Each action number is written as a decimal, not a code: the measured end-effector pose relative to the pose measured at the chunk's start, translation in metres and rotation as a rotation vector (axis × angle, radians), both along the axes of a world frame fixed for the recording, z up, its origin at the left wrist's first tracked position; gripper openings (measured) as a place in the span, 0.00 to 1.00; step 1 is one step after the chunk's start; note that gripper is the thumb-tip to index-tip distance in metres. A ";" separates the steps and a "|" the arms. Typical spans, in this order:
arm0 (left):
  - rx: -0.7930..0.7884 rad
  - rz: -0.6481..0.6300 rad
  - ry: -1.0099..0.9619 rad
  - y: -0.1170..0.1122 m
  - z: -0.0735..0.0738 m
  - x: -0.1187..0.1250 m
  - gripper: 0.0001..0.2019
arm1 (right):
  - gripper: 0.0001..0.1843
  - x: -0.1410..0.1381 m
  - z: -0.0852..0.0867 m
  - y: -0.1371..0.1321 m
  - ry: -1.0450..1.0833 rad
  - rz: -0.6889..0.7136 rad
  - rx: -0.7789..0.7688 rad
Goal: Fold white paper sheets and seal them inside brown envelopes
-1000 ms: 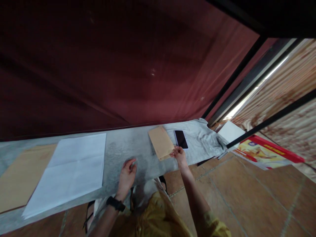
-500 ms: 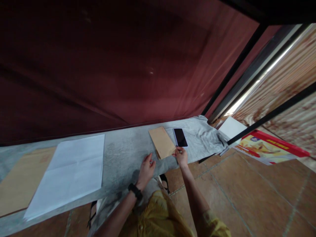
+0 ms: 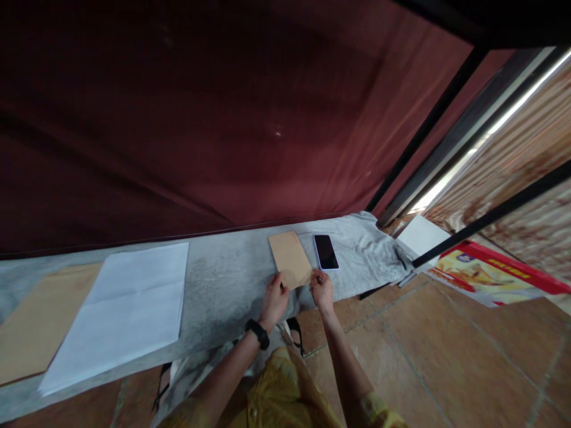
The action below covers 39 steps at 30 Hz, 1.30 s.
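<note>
Rightward had come the left hand [image 3: 273, 300], its fingers closed at the near left corner of the small brown paper [image 3: 289, 255]; the right hand [image 3: 322, 290] pinched the near right corner, so both hands held it. Its far end rested on grey cloth [image 3: 223, 276], which stretched left to white sheets [image 3: 129, 303]; a phone [image 3: 326, 252] lay just right.
</note>
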<state>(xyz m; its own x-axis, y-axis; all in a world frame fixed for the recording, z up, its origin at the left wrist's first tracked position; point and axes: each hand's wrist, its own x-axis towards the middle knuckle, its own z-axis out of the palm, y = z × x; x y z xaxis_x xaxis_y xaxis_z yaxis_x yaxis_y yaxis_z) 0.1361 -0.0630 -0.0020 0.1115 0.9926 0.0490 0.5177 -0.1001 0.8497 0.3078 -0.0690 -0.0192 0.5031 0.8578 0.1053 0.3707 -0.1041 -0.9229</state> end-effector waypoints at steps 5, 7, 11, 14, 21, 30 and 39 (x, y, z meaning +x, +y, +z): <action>0.058 -0.010 0.115 -0.003 -0.002 0.001 0.26 | 0.22 -0.005 0.001 -0.003 -0.233 0.012 0.029; 0.056 -0.016 0.167 -0.003 -0.003 0.001 0.26 | 0.23 -0.008 0.001 -0.005 -0.259 0.025 0.017; 0.047 -0.047 0.252 -0.006 -0.002 0.002 0.27 | 0.23 -0.007 -0.002 -0.004 -0.263 0.034 0.005; 0.062 -0.058 0.313 -0.011 0.001 0.003 0.28 | 0.25 -0.004 -0.005 -0.003 -0.253 0.053 -0.015; 0.045 -0.085 0.535 -0.020 0.018 0.005 0.25 | 0.27 -0.002 -0.002 -0.005 -0.239 0.084 -0.048; 0.055 -0.156 0.681 -0.021 0.021 0.001 0.21 | 0.27 -0.004 0.001 -0.006 -0.291 0.094 -0.063; 0.083 -0.233 0.512 -0.025 0.027 -0.023 0.26 | 0.26 0.001 0.000 -0.009 -0.222 0.100 0.016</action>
